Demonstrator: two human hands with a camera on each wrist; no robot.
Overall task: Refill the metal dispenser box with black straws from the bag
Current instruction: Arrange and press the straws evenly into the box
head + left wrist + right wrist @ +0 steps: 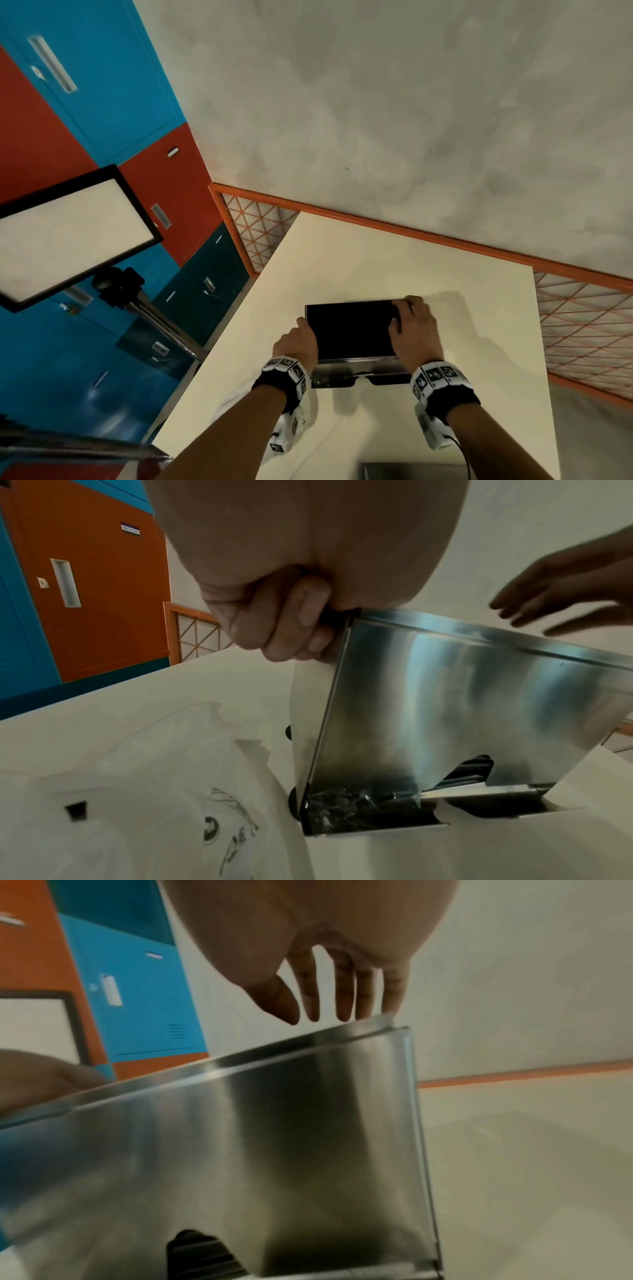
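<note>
The metal dispenser box [356, 360] stands on the white table [376, 260], its top open and its inside dark. Black straws [469, 772] show through the cut-out low in its front wall [274, 1137]. My left hand [296, 342] grips the box's top left corner with curled fingers [281, 620]. My right hand [414, 329] lies over the top right corner, and its straight fingers [342, 993] reach the rim. The right hand [555, 588] holds nothing. A white plastic bag [137, 791] lies on the table left of the box, below my left wrist.
A flat grey metal piece [411, 471] lies at the table's near edge. An orange mesh fence [582, 325] runs behind and right of the table. A light panel on a tripod [68, 233] and coloured lockers [102, 85] stand to the left.
</note>
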